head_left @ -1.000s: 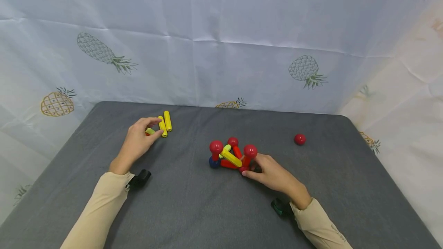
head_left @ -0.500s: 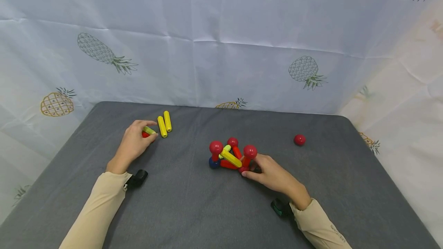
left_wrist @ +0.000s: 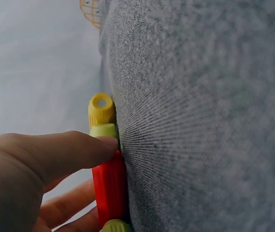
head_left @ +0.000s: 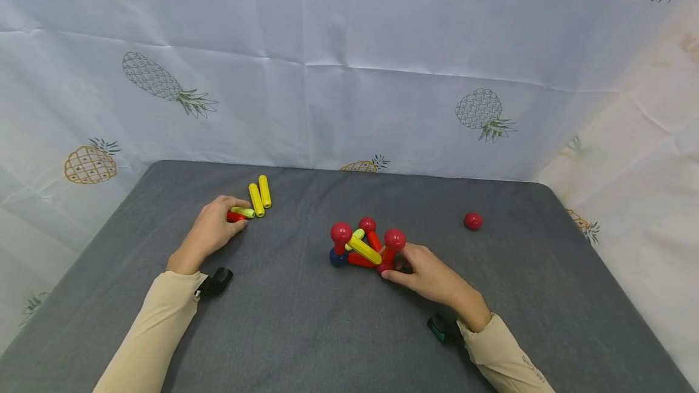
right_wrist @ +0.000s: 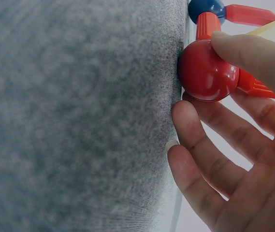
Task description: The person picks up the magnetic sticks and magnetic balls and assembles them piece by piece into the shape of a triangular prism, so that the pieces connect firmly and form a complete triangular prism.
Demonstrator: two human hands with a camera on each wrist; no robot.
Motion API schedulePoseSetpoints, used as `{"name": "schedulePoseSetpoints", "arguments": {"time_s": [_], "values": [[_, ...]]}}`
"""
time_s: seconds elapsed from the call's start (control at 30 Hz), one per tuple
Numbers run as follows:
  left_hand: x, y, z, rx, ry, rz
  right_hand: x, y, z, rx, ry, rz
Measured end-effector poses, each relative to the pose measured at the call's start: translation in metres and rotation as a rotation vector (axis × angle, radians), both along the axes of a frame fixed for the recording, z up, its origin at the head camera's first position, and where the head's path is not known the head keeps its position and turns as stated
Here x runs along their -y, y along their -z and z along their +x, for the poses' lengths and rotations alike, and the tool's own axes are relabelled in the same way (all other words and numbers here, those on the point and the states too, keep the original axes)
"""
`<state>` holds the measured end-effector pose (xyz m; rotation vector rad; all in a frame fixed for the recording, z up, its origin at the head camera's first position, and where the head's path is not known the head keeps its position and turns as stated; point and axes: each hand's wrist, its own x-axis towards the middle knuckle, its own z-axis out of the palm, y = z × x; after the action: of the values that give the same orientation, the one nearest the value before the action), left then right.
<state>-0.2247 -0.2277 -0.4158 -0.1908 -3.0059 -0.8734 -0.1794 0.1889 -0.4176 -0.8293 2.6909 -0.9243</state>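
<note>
My left hand [head_left: 207,232] pinches a light green magnetic rod [head_left: 243,213] between thumb and fingers at the table's left. A red rod [left_wrist: 109,188] lies right beside it, partly under the hand. Two yellow rods [head_left: 256,200] lie just beyond the fingertips. My right hand [head_left: 431,278] grips the lower red ball [right_wrist: 207,72] at the near right corner of a magnetic rod-and-ball structure. That structure has red upper balls [head_left: 341,233], a dark blue ball [head_left: 338,257], red rods and a sloping yellow rod [head_left: 364,249]. Some joints behind the hand are hidden.
A loose red ball [head_left: 472,221] sits on the grey cloth-covered table [head_left: 295,332], to the right of the structure. Behind the table hangs a white curtain [head_left: 327,108] printed with pineapples. Each wrist carries a black camera [head_left: 216,282].
The left hand has drawn back from the yellow rods to the light green rod, which has turned so its end points right. The right hand and structure have stayed still.
</note>
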Motion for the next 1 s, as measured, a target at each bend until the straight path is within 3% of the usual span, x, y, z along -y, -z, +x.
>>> {"name": "schedulePoseSetpoints", "arguments": {"time_s": [0.53, 1.0], "values": [[-0.004, 0.003, -0.001, -0.08, 0.154, -0.019, 0.0, 0.001, 0.0, -0.008, -0.002, -0.013], [-0.012, -0.004, 0.002, -0.067, 0.176, 0.065, 0.0, 0.002, -0.001, -0.006, -0.004, -0.005]]}}
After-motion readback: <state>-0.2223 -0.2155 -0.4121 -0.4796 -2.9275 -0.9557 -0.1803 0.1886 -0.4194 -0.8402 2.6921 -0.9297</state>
